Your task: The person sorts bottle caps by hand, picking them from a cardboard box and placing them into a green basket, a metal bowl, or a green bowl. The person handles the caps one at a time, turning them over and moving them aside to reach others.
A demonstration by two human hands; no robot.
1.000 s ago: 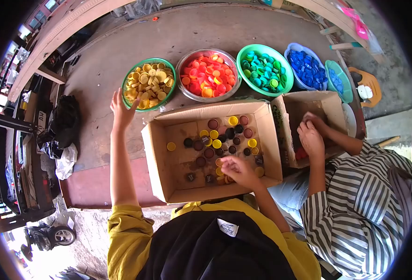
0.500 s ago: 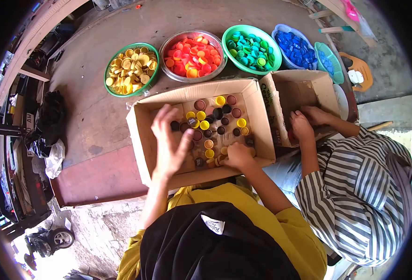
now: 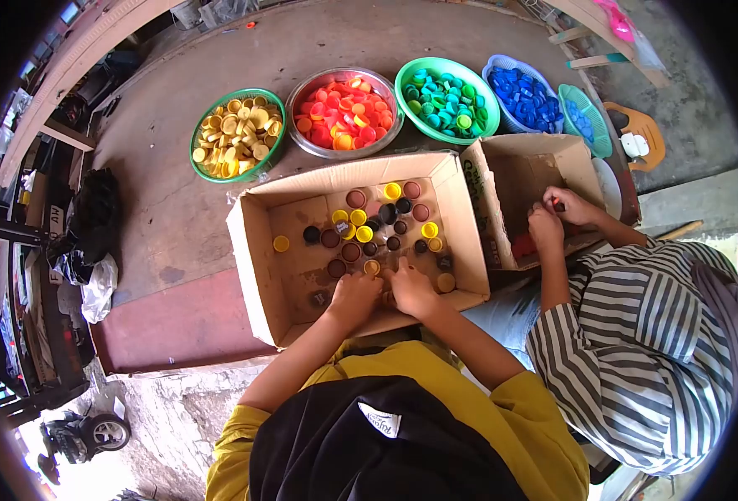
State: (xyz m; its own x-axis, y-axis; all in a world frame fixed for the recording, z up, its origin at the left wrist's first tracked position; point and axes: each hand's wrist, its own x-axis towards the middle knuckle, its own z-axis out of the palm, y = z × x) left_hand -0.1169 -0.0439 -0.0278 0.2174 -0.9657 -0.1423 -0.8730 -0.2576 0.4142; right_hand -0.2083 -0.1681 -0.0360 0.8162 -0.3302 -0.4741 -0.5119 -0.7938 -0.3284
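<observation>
My left hand is low in the near part of a cardboard box, its fingers curled together beside a yellow cap. My right hand is just to its right, fingers bent down toward the box floor. What either hand holds, if anything, is hidden under the fingers. Around them lie several loose bottle caps: brown caps, black caps and yellow caps. One yellow cap sits apart on the left side of the box.
Behind the box stand a green basket of yellow caps, a metal bowl of red caps, a basin of green caps and baskets of blue caps. A co-worker's hands are over a smaller box at right.
My left hand, spread open over the box's left side before, has moved right and down beside my right hand, its fingers curled. A yellow cap now shows at the left where that hand was.
</observation>
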